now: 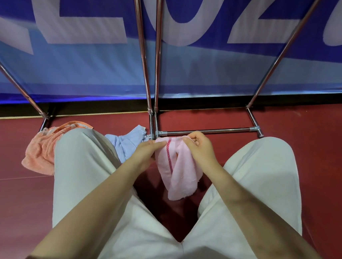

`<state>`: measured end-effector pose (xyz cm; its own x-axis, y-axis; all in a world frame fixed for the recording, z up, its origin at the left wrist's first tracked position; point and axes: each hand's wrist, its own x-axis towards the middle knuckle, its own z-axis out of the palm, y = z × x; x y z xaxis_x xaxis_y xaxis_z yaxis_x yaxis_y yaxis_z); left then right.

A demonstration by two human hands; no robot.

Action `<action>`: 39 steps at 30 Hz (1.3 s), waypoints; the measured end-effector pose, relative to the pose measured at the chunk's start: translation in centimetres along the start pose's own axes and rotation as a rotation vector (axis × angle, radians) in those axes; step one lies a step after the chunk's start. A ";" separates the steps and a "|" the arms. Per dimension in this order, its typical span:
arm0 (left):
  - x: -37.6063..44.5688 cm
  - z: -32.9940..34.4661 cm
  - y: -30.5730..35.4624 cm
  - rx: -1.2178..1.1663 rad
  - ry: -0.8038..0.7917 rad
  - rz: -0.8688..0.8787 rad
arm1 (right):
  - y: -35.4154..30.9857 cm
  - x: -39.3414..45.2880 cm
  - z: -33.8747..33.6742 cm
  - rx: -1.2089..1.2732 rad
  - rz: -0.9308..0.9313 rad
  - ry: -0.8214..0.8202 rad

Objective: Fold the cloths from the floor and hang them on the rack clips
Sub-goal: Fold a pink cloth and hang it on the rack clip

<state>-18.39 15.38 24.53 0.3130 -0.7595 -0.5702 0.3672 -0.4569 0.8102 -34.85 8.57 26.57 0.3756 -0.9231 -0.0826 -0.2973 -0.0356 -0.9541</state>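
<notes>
Together, the left hand [146,151] and right hand [200,146] pinch the top edge of a pink cloth [179,172], which hangs above the red floor [1,207] between the knees.

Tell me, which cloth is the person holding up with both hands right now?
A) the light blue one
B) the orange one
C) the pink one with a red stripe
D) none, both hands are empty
C: the left hand and right hand each pinch the top edge of the pink cloth, while the orange cloth and light blue cloth lie on the floor.
</notes>
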 end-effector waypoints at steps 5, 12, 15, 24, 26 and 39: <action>-0.8 0.4 0.7 -0.001 -0.076 0.089 | 0.0 0.1 -0.4 -0.032 0.003 0.013; -2.0 1.8 0.1 0.126 0.078 0.279 | -0.6 -0.5 0.2 -0.043 -0.040 -0.119; -1.6 2.1 0.0 0.123 0.121 0.285 | -1.3 -0.8 0.5 0.022 -0.036 -0.157; -1.5 3.6 0.3 0.001 0.024 0.266 | -2.1 0.0 1.2 0.140 0.016 -0.078; -1.5 3.9 0.4 -0.049 0.016 0.250 | -2.0 0.3 1.4 0.133 0.038 -0.010; -1.1 4.9 0.3 -0.032 0.017 0.292 | -1.8 1.2 1.3 0.166 0.070 0.023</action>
<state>-22.90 13.78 26.10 0.4237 -0.8487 -0.3164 0.2867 -0.2057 0.9357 -32.72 8.08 27.78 0.3384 -0.9297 -0.1453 -0.1723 0.0906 -0.9809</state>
